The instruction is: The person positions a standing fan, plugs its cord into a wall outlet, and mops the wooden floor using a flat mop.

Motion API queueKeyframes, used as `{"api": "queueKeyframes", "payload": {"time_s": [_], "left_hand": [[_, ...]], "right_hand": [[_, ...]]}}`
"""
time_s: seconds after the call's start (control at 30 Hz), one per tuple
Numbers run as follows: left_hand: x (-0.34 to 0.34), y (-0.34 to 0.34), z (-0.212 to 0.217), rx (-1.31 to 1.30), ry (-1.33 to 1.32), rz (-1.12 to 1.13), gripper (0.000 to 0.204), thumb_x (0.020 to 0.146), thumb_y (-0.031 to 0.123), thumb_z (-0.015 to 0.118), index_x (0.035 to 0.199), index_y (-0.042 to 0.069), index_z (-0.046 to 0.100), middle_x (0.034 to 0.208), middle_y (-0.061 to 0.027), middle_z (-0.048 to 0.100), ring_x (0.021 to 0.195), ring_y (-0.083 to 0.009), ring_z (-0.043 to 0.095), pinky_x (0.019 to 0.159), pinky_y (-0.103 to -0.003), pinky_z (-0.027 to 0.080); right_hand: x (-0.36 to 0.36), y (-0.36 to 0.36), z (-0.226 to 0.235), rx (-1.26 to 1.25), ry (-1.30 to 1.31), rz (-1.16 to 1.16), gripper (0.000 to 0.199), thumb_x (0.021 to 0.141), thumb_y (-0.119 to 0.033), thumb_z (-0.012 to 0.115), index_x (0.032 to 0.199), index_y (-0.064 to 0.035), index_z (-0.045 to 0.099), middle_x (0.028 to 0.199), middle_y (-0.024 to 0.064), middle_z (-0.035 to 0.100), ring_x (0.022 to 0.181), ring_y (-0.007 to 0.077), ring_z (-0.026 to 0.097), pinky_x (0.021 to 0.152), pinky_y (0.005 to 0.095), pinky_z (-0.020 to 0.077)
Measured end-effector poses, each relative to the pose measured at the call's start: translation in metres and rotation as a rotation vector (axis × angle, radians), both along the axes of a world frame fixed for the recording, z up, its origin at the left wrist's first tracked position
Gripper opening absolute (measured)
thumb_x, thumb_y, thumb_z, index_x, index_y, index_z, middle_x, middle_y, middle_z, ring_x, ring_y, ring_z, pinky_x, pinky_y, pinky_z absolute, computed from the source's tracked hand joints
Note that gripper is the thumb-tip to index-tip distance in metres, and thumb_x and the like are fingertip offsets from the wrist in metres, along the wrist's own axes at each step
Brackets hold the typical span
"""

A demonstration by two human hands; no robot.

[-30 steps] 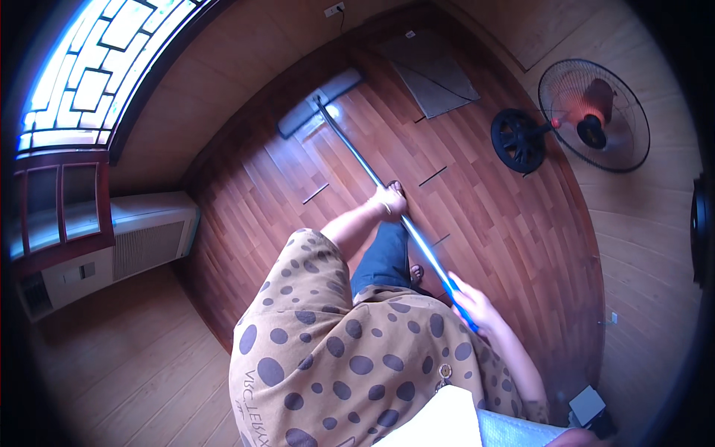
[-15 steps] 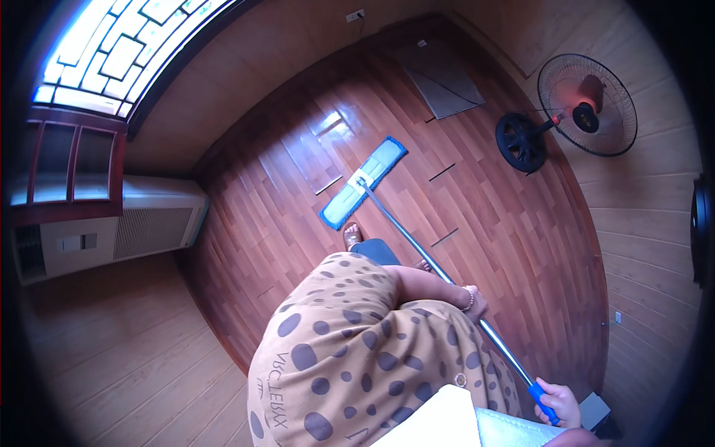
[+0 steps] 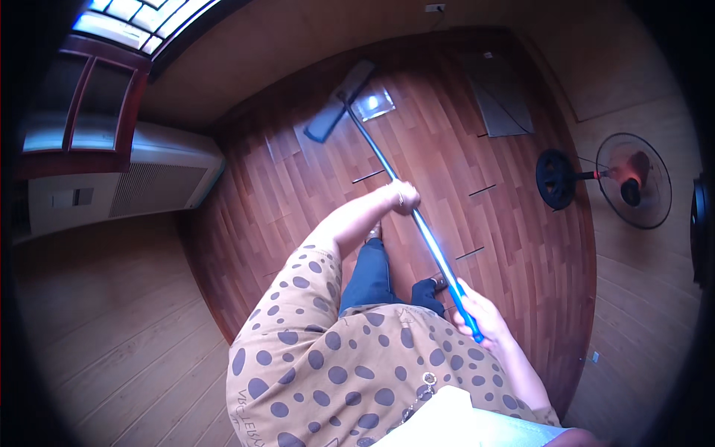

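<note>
The person's left hand (image 3: pixel 406 196) has its fingers wrapped round the silver pole of the mop (image 3: pixel 428 239), the right hand's (image 3: pixel 482 316) curl about its blue grip (image 3: pixel 474 330), and the flat mop head (image 3: pixel 326 121) is on the wooden floor (image 3: pixel 514 231) ahead.

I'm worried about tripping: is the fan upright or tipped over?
Upright: the fan stands on its round black base, which sits flat on the floor.

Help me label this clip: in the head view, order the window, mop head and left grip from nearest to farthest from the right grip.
1. Left grip, up and left of the right grip, on the same pole.
2. Mop head, farther up-left, at the pole's far end.
3. Window, at the top left edge.
</note>
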State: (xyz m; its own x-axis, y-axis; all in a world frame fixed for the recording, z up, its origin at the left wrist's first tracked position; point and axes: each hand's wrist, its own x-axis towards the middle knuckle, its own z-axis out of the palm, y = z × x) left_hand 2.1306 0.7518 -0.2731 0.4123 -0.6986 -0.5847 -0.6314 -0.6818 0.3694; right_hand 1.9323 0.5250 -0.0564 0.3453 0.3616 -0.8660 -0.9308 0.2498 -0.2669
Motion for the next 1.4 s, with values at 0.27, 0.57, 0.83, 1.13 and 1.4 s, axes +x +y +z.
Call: {"api": "queueKeyframes", "payload": {"time_s": [0.27,0.57,0.83,1.13,1.4], "left_hand": [[0.057,0.144,-0.036,0.343,-0.219,0.21,0.017,0.071,0.013,0.06,0.086,0.02,0.063,0.097,0.0017,0.059,0.103,-0.018,0.05,0.079,-0.038,0.043],[-0.085,0.024,-0.041,0.196,-0.227,0.148,0.018,0.072,0.017,0.063,0.089,0.017,0.068,0.093,-0.0043,0.064,0.094,-0.0255,0.056,0.075,-0.047,0.045],[-0.296,-0.173,0.088,0.093,0.308,-0.122,0.029,0.076,0.02,0.058,0.102,0.011,0.068,0.105,-0.0078,0.065,0.101,-0.0255,0.061,0.076,-0.043,0.051],[-0.263,-0.137,0.118,-0.103,0.317,-0.094,0.029,0.076,0.023,0.058,0.1,0.013,0.068,0.103,-0.0063,0.066,0.097,-0.0213,0.063,0.073,-0.041,0.051],[-0.114,0.005,0.018,-0.197,0.111,0.142,0.019,0.06,0.023,0.062,0.077,0.015,0.068,0.076,-0.0136,0.064,0.081,-0.0333,0.063,0.061,-0.049,0.049]], "right_hand": [[0.062,0.15,-0.043,-0.016,0.065,0.023,0.043,0.094,-0.026,0.047,0.136,-0.0284,0.037,0.063,0.0006,0.049,0.042,0.0075,0.042,0.033,0.0204,0.035],[-0.079,0.028,-0.027,-0.092,-0.073,0.043,0.049,0.095,-0.02,0.046,0.141,-0.0158,0.03,0.07,0.0002,0.049,0.048,0.0062,0.041,0.041,0.0184,0.0352],[-0.276,-0.14,0.147,-0.333,0.183,0.078,0.045,0.095,-0.012,0.041,0.138,-0.0029,0.032,0.119,0.0071,0.052,0.095,0.015,0.053,0.084,0.0272,0.042],[-0.252,-0.131,0.144,-0.243,0.275,-0.023,0.049,0.092,-0.013,0.046,0.138,-0.0049,0.031,0.112,0.0078,0.054,0.088,0.0142,0.054,0.075,0.0276,0.0433],[-0.093,0.003,0.053,-0.265,-0.046,0.13,0.057,0.091,-0.018,0.051,0.141,-0.0051,0.027,0.116,0.0082,0.054,0.086,0.0083,0.056,0.074,0.0217,0.0467]]}}
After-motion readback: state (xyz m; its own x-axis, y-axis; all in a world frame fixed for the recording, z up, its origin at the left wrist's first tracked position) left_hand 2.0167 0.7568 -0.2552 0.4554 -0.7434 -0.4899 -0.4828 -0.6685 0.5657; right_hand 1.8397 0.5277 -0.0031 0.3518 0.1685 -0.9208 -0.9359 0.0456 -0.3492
